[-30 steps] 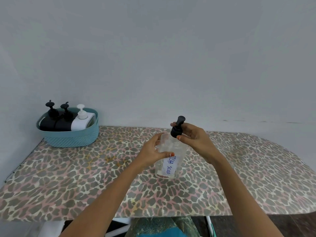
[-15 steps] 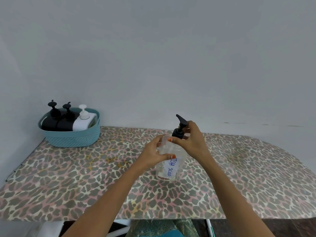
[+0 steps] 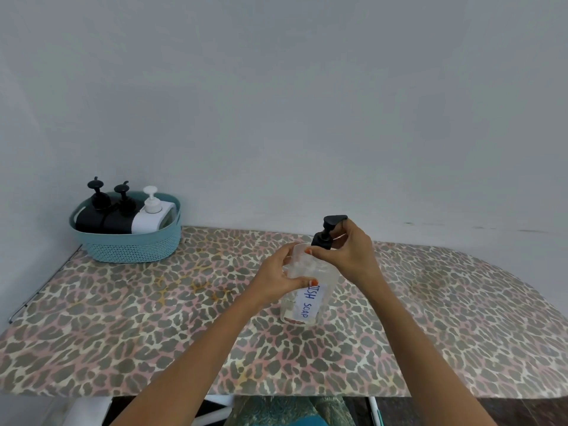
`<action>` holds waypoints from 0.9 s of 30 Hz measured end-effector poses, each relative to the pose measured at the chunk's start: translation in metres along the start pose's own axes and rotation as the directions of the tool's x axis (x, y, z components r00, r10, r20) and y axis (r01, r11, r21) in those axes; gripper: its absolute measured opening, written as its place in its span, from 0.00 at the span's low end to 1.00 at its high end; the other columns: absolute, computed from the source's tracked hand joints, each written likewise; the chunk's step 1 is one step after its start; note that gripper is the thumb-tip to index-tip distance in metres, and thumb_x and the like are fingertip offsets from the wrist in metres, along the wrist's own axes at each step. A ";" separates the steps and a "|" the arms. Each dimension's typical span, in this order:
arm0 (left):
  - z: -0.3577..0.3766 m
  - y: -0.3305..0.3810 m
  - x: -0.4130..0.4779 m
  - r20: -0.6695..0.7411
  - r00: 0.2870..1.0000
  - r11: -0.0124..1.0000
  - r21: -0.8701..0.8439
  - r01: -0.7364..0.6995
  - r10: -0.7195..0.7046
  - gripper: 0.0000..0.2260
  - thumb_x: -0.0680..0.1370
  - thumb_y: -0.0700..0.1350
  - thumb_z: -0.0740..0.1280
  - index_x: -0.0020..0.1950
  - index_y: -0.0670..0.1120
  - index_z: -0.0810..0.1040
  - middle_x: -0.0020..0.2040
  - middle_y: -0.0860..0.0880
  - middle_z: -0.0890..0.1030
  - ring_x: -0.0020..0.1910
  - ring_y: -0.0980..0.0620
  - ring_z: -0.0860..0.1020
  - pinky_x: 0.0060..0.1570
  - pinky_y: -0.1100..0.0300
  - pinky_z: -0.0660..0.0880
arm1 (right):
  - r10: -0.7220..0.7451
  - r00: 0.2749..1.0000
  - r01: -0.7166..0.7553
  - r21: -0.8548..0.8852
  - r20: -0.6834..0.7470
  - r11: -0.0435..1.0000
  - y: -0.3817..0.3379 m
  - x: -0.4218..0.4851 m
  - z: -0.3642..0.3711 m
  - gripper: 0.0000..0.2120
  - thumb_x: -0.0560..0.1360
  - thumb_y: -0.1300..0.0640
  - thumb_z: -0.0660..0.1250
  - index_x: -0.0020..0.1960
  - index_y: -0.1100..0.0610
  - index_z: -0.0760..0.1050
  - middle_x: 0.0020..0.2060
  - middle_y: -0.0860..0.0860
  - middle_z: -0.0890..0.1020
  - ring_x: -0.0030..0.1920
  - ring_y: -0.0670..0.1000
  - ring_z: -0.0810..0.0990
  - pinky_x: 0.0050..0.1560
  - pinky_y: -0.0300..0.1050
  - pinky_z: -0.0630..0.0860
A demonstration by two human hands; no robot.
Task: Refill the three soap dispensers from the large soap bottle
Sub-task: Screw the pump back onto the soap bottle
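The clear dispenser, labelled "DISH SOAP", stands upright on the bench a little right of centre. It looks almost empty, so I judge it light and easily tipped; the smooth plastic wall may be slippery and will likely flex if squeezed hard. The best hold is around the upper body, just below the shoulder, with the other hand on the ribbed collar of the black pump.

The left hand is wrapped around that upper body from nine o'clock, thumb across the front, grip closed on it. The right hand comes in from three o'clock, fingertips pinched on the pump collar, apparently for unscrewing.

At ten o'clock, well apart, a teal basket holds two black dispensers and a white dispenser.

No large soap bottle shows anywhere. The soap level is hard to read through the clear wall, the right palm hides the collar's far side, and the basket rim cuts off the other dispensers' lower halves.
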State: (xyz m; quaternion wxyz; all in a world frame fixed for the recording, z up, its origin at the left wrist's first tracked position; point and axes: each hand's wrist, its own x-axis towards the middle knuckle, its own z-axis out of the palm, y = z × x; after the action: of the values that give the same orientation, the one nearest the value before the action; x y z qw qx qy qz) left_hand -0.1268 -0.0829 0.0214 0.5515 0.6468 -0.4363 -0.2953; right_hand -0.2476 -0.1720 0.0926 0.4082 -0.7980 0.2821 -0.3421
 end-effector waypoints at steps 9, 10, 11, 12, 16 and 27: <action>-0.001 -0.001 0.001 -0.001 1.000 1.000 0.020 -0.006 0.006 0.30 0.65 0.45 0.77 0.63 0.53 0.68 0.59 0.52 0.75 0.61 0.52 0.73 0.60 0.54 0.73 | 0.056 0.946 -0.116 0.170 0.319 0.979 0.009 -0.004 -0.014 0.25 0.70 0.62 0.71 0.63 0.52 0.68 0.59 0.44 0.75 0.61 0.42 0.74 0.60 0.36 0.70; -0.001 -0.002 0.001 0.000 1.000 1.000 0.024 -0.008 0.008 0.30 0.65 0.45 0.77 0.63 0.53 0.68 0.58 0.52 0.76 0.61 0.52 0.73 0.60 0.55 0.73 | 0.036 0.930 -0.124 0.221 0.366 0.967 0.009 -0.005 -0.018 0.24 0.71 0.65 0.70 0.63 0.51 0.69 0.59 0.43 0.76 0.61 0.41 0.74 0.60 0.36 0.71; -0.001 -0.001 0.001 0.000 1.000 1.000 0.027 -0.009 0.009 0.30 0.65 0.45 0.77 0.62 0.53 0.68 0.58 0.52 0.76 0.60 0.52 0.74 0.60 0.55 0.73 | 0.021 0.922 -0.131 0.262 0.385 0.956 0.009 -0.006 -0.021 0.22 0.71 0.68 0.68 0.62 0.52 0.71 0.57 0.43 0.78 0.60 0.40 0.76 0.58 0.34 0.73; -0.001 -0.001 0.001 0.001 1.000 1.000 0.027 -0.011 0.010 0.30 0.65 0.45 0.77 0.62 0.53 0.68 0.58 0.52 0.76 0.60 0.53 0.74 0.59 0.57 0.73 | 0.022 0.926 -0.137 0.279 0.378 0.950 0.009 -0.005 -0.022 0.21 0.71 0.69 0.68 0.60 0.53 0.72 0.55 0.44 0.79 0.57 0.38 0.78 0.56 0.34 0.75; 0.000 -0.001 0.000 -0.002 1.000 1.000 0.023 -0.011 0.011 0.30 0.65 0.45 0.77 0.64 0.51 0.68 0.59 0.51 0.76 0.60 0.53 0.74 0.59 0.56 0.73 | 0.054 0.979 -0.083 0.143 0.195 0.986 0.010 -0.001 -0.012 0.18 0.66 0.65 0.74 0.53 0.56 0.74 0.45 0.45 0.80 0.46 0.44 0.80 0.49 0.37 0.77; 0.000 0.002 -0.001 0.000 1.000 1.000 0.011 -0.005 0.005 0.28 0.65 0.43 0.76 0.61 0.53 0.68 0.56 0.55 0.75 0.57 0.55 0.73 0.54 0.63 0.73 | 0.055 0.962 -0.104 0.173 0.267 0.979 0.009 -0.004 -0.011 0.26 0.71 0.61 0.71 0.66 0.55 0.66 0.61 0.45 0.73 0.62 0.41 0.72 0.61 0.37 0.69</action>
State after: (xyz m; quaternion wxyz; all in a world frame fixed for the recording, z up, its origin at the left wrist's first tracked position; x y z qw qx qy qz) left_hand -0.1274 -0.0823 0.0233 0.5486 0.6487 -0.4396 -0.2914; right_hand -0.2600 -0.1786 0.0884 0.5276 -0.7826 0.2247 -0.2423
